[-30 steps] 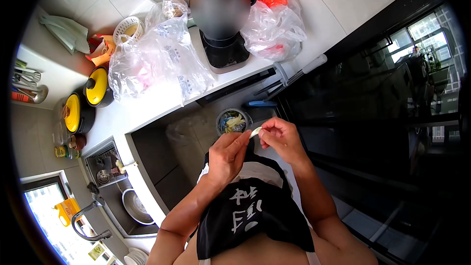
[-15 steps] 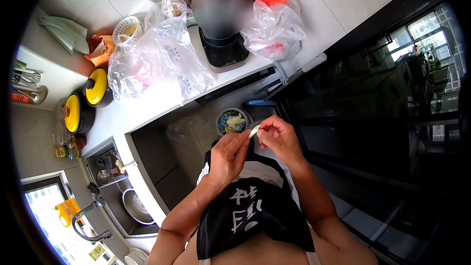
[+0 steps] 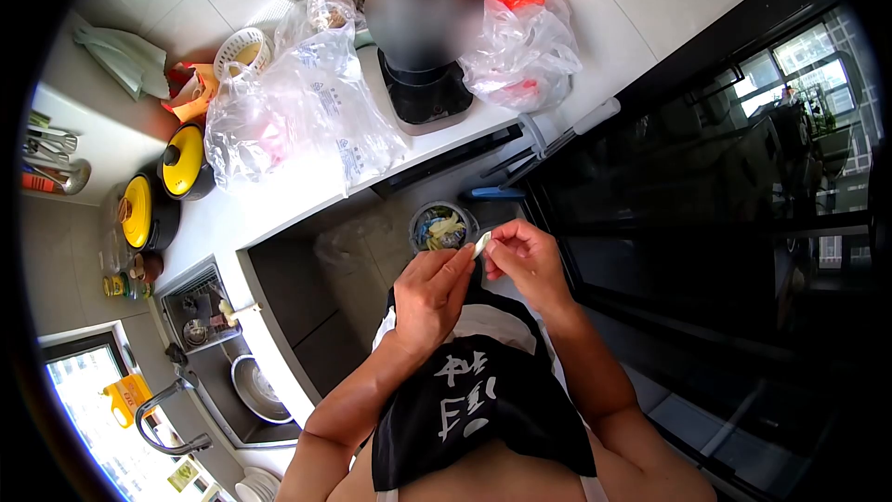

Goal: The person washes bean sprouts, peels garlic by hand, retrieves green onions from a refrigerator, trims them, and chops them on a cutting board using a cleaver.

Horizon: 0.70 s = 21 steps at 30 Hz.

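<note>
A small whitish elongated piece [image 3: 482,244] is pinched between the fingertips of my two hands, in front of my black apron [image 3: 502,390] with white characters. My left hand [image 3: 434,295] is closed on its lower end, fingers pressed together. At the upper end, the thumb and fingers of my right hand [image 3: 525,258] are drawn together against it. The piece is too small to tell its kind. Just beyond my hands, on the floor, stands a lined waste bin [image 3: 442,226] with pale yellow-green scraps inside.
A white counter [image 3: 279,223] runs along the far side with plastic bags [image 3: 297,112], a black appliance [image 3: 423,93] and yellow-lidded pots [image 3: 186,158]. A sink [image 3: 237,432] holding a metal bowl [image 3: 260,389] lies left. Dark glossy doors [image 3: 669,177] stand right. A blue brush [image 3: 494,193] is behind the bin.
The whitish piece and my right fingertips have shifted very slightly. Both hands keep their pinch, and the surroundings look the same.
</note>
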Tool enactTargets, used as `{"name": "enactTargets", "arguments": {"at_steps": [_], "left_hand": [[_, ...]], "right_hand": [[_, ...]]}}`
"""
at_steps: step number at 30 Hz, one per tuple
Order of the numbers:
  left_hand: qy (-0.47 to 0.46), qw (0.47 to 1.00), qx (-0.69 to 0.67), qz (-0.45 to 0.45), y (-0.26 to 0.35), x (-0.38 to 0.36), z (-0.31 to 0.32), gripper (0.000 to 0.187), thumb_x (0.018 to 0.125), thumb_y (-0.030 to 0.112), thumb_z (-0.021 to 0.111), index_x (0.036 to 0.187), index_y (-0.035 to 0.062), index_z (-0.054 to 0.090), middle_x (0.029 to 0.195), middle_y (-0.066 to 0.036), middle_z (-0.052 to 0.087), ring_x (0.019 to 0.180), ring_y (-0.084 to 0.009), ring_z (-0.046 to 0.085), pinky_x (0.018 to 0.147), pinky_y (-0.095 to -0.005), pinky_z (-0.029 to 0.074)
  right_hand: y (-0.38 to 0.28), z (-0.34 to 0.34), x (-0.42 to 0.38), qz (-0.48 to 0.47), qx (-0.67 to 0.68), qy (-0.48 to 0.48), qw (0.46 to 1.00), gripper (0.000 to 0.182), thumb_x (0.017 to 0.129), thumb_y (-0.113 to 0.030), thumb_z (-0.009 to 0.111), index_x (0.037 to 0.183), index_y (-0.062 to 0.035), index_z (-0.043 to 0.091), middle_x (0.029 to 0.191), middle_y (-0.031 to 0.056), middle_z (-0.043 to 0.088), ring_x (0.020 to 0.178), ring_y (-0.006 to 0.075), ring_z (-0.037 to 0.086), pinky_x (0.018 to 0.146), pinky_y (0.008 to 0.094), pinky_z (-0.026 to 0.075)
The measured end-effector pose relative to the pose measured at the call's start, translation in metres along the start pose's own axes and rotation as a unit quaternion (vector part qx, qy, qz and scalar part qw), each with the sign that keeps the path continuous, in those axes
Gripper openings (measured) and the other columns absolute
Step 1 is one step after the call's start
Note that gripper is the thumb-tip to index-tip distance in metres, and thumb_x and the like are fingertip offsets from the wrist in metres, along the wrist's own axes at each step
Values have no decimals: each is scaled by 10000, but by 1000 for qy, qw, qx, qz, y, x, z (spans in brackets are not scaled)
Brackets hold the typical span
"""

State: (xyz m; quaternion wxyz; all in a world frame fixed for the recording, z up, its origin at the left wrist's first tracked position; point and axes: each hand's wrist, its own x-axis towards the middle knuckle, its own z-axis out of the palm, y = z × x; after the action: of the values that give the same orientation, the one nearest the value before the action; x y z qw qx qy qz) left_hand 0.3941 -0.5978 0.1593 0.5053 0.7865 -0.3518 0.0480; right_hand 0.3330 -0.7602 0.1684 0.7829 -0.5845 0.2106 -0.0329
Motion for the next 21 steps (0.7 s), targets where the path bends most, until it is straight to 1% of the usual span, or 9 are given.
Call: {"name": "enactTargets", "arguments": {"at_steps": [2,5,9,13,15,16,18,19,21], "left_hand": [[1,1000,-5,-4,0,-2,1,257,789,-17,741,1042,14,713,882,-125,683,737,-287,653,642,-363,529],[2,1000,-12,-11,-1,-3,1,251,788,-30,745,1034,8,712,891,-136,691,740,-287,665,635,-356,534],[-4,1000,-19,-18,-1,-3,1,258,787,-31,747,1040,8,712,892,-139,694,737,-287,667,638,-354,536],[-3,999,-37,-28,-3,-5,2,263,797,-29,743,1056,7,710,887,-142,695,745,-292,671,647,-349,536],[-8,996,-72,-55,-4,-7,3,245,834,-14,724,1078,1,705,873,-139,690,746,-261,670,662,-316,526],[-7,996,-72,-55,-3,-7,2,245,834,-14,724,1078,1,705,873,-139,690,746,-261,670,662,-316,526],[-57,974,-143,-166,0,-6,-2,191,898,30,687,1085,-4,704,868,-100,693,757,-177,658,677,-269,510],[-57,974,-143,-167,2,-4,-3,191,898,30,687,1085,-4,704,868,-100,693,757,-177,658,677,-269,510],[-81,937,-220,-258,6,-3,-4,198,960,75,634,1126,-19,686,881,-54,692,796,-113,632,723,-234,497]], "right_hand": [[0,5,-2,7,-8,23,1000,69,951,-57,615,979,6,606,812,52,649,689,89,624,631,237,546],[5,7,-2,-4,0,31,1000,65,953,-49,606,985,7,608,792,49,649,670,87,616,621,238,545],[10,7,0,0,3,31,1000,56,954,-41,597,976,10,604,799,51,645,655,83,604,610,235,537],[11,5,2,-26,-5,11,1000,57,954,-39,596,967,17,595,802,48,638,642,74,594,593,221,523],[10,5,3,-28,-8,6,1000,69,955,-47,601,970,19,592,805,43,638,648,68,598,590,212,523],[9,7,3,-19,2,10,1000,56,951,-37,597,962,17,593,799,49,635,633,72,587,581,217,508],[8,9,4,-9,11,13,1000,43,946,-27,593,955,15,594,793,55,632,618,75,576,572,222,493],[9,9,5,-7,26,13,1000,43,943,-28,594,953,14,595,785,54,630,610,74,568,558,218,479],[10,11,6,-4,40,12,999,44,941,-30,596,951,13,595,777,52,628,603,72,561,545,213,466]]}}
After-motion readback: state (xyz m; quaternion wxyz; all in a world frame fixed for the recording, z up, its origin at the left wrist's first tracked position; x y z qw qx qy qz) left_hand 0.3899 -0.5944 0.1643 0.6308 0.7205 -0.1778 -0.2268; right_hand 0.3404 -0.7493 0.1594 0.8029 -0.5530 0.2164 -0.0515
